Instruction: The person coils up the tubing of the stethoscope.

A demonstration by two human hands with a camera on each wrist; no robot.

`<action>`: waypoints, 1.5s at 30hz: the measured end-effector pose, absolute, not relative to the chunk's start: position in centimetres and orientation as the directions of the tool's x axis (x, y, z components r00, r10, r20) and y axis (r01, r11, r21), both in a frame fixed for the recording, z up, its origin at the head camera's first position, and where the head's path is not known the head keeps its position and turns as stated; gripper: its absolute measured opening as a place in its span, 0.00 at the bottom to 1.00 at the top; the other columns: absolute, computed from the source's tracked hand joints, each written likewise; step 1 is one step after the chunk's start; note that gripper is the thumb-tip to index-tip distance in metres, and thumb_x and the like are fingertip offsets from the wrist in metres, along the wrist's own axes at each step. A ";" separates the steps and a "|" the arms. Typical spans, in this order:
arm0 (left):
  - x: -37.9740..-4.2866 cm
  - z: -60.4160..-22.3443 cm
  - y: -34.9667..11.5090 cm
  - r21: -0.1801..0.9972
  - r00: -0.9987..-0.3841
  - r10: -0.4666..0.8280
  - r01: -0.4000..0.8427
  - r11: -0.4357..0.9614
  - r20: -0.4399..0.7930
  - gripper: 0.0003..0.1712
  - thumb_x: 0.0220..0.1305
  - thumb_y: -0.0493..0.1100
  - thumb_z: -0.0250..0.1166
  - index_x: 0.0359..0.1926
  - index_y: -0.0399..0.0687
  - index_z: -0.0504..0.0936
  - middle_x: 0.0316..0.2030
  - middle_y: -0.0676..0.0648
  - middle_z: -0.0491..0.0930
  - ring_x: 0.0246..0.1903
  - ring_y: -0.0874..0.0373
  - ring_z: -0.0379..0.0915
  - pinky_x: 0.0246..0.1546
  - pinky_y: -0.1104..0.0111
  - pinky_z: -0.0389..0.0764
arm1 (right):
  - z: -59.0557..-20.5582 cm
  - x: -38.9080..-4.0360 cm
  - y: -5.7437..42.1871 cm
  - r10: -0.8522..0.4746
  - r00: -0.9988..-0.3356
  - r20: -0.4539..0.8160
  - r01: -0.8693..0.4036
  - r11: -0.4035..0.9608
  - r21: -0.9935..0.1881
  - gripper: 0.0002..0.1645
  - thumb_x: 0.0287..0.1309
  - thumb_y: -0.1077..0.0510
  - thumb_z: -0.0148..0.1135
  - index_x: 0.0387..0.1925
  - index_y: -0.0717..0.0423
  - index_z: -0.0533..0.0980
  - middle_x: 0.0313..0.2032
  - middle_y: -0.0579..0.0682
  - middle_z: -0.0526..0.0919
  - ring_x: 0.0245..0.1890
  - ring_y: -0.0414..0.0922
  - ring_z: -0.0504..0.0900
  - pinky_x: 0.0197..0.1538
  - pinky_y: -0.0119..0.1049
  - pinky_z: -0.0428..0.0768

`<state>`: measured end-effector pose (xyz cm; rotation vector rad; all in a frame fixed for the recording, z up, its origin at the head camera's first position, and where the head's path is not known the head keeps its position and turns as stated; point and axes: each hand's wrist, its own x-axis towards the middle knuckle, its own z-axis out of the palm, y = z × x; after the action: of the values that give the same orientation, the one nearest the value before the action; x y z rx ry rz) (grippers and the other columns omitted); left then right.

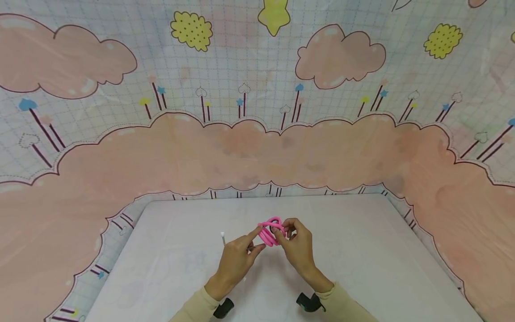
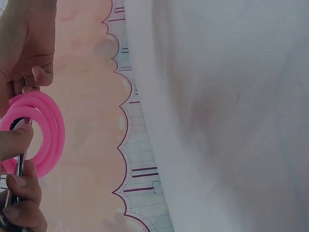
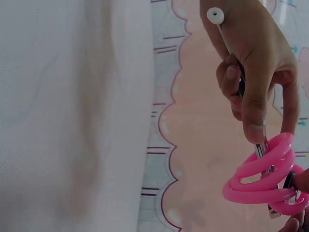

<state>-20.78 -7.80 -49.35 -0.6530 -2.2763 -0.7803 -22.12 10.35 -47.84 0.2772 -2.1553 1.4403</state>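
Near the table's middle, my left hand (image 1: 236, 259) grips a thin metal rod (image 1: 223, 239) with a white knob (image 3: 215, 16) at its outer end. The rod's other end runs into a glossy pink coiled tube (image 1: 267, 235), several loops wide. A fingertip of the left hand reaches the coil's near side. My right hand (image 1: 299, 245) pinches the coil from the other side, its thumb on the loops. A small black part (image 3: 288, 180) shows within the coil; its kind is unclear. In the left wrist view the right hand (image 2: 29, 43) appears above the coil (image 2: 57, 130).
A white-covered table (image 1: 169, 250) lies beneath both hands. Behind it hangs a patterned cloth (image 1: 241, 152) with peach clouds and yellow shapes. Black wrist devices (image 1: 223, 308) sit below the sleeves.
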 end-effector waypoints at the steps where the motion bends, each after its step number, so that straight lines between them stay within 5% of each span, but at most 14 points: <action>1: -20.8 -49.4 -7.8 0.356 -0.674 0.240 0.618 0.701 0.699 0.32 0.51 0.43 0.77 0.59 0.48 0.81 0.16 0.58 0.74 0.19 0.74 0.62 0.22 0.84 0.66 | -47.8 -22.1 10.3 0.114 -0.840 0.531 -0.448 0.408 -0.795 0.14 0.50 0.59 0.76 0.34 0.56 0.77 0.24 0.44 0.76 0.26 0.39 0.71 0.23 0.26 0.69; 14: -20.8 -49.7 -7.9 0.389 -0.691 0.232 0.616 0.685 0.685 0.31 0.51 0.43 0.77 0.59 0.48 0.81 0.16 0.60 0.71 0.18 0.74 0.58 0.21 0.85 0.62 | -48.1 -22.1 10.1 0.106 -0.831 0.545 -0.472 0.382 -0.794 0.13 0.49 0.64 0.75 0.33 0.56 0.77 0.23 0.46 0.76 0.22 0.39 0.70 0.24 0.25 0.70; 24: -20.7 -49.9 -8.1 0.388 -0.705 0.240 0.604 0.696 0.668 0.33 0.50 0.44 0.77 0.59 0.49 0.81 0.16 0.60 0.71 0.19 0.74 0.59 0.21 0.84 0.64 | -48.2 -22.4 10.5 0.061 -0.899 0.434 -0.366 0.441 -0.820 0.17 0.51 0.52 0.75 0.33 0.54 0.74 0.24 0.45 0.73 0.26 0.39 0.69 0.23 0.26 0.68; 33: -20.5 -49.5 -7.7 0.367 -0.673 0.257 0.637 0.678 0.693 0.33 0.50 0.43 0.78 0.59 0.47 0.81 0.16 0.59 0.72 0.19 0.74 0.59 0.22 0.84 0.63 | -48.1 -22.5 10.4 0.081 -0.913 0.400 -0.332 0.423 -0.843 0.13 0.51 0.59 0.72 0.28 0.53 0.72 0.20 0.44 0.70 0.22 0.37 0.67 0.20 0.27 0.65; 45: -20.8 -49.6 -7.7 0.381 -0.707 0.248 0.603 0.701 0.662 0.33 0.50 0.45 0.78 0.59 0.49 0.81 0.16 0.60 0.71 0.19 0.73 0.58 0.21 0.84 0.63 | -48.1 -23.1 11.3 0.018 -0.764 0.645 -0.507 0.602 -0.618 0.13 0.47 0.63 0.74 0.26 0.52 0.74 0.19 0.45 0.71 0.22 0.35 0.64 0.24 0.26 0.64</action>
<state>-20.84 -7.67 -49.63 -0.6481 -2.3250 -0.7996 -23.12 11.28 -48.14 0.3841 -2.2154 1.1140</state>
